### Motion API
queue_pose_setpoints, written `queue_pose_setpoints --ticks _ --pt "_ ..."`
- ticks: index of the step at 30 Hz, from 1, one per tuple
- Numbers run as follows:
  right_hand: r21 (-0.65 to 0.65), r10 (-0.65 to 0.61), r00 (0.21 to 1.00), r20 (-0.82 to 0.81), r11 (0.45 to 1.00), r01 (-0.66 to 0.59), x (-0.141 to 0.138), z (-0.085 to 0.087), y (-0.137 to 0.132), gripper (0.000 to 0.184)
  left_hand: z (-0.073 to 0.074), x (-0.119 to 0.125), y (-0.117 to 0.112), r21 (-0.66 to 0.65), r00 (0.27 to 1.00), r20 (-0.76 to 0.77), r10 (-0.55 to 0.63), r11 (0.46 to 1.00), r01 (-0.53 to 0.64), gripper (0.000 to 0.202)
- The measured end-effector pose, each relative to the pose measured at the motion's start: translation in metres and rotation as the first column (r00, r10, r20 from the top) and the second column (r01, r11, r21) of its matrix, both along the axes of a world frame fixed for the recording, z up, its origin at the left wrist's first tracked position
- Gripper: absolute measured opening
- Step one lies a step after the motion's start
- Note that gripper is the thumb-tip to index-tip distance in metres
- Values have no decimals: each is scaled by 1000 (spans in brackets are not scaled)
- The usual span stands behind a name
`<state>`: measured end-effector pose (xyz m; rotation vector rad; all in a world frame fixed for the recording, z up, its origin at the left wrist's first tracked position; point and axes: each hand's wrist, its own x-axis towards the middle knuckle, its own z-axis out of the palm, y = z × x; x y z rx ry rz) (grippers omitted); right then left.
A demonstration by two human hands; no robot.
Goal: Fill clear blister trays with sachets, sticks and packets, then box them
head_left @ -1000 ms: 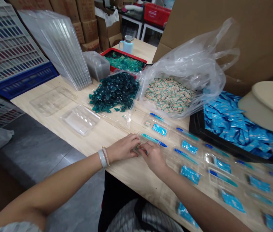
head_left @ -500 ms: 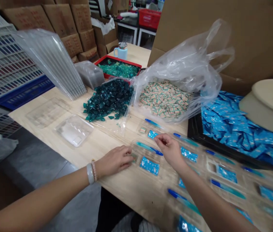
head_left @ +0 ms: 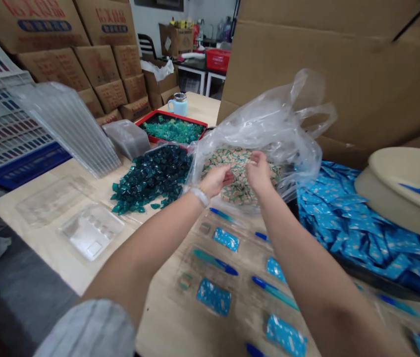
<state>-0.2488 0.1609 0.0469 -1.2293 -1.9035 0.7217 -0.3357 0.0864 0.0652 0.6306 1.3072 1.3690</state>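
Wrapped tan-and-green pieces (head_left: pixel 237 196) lie heaped in a clear plastic bag (head_left: pixel 269 119) mid-table, its film rising around them on the far and right sides. Both your hands are at the bag mouth. Left hand (head_left: pixel 215 181): half open, palm turned up over the left of the pile, nothing visibly held. Right hand (head_left: pixel 259 171): fingertips (head_left: pixel 256 157) bunched upward over the pile; from this view you cannot tell whether a piece sits between them.

Step in hand, as judged: working at the pile inside the bag, not at the rows near you. Any move out calls for lifting clear of the film, which stands close around both hands.

Edges: dark teal wrapped pieces (head_left: pixel 150 178) lie just left of the bag. Blue sachets (head_left: pixel 343 233) fill a black tray (head_left: pixel 366 273) to its right. Nearer you, more blue sachets (head_left: pixel 213 296) and teal sticks with blue tips (head_left: pixel 215 262) lie in rows under your forearms, so keep your arms high. Clear blister trays (head_left: pixel 91 232) sit further left on the pale wood table (head_left: pixel 158 322). Most open room: above the bag, below the cardboard sheet (head_left: pixel 325 64) standing at far right.
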Motion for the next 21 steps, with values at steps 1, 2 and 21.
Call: queue_pose_setpoints --ticks 1,2,21 --pt "71 53 998 19 996 -54 -7 -1 4 36 6 0 22 -39 990 134 -35 998 41 36" --pt "141 109 992 71 983 -118 -9 -4 7 38 11 -1 36 -48 971 230 -70 995 83 46" --pt "7 275 792 546 943 -332 42 -83 -23 12 -87 0 -7 -218 485 -843 -232 972 88 15"
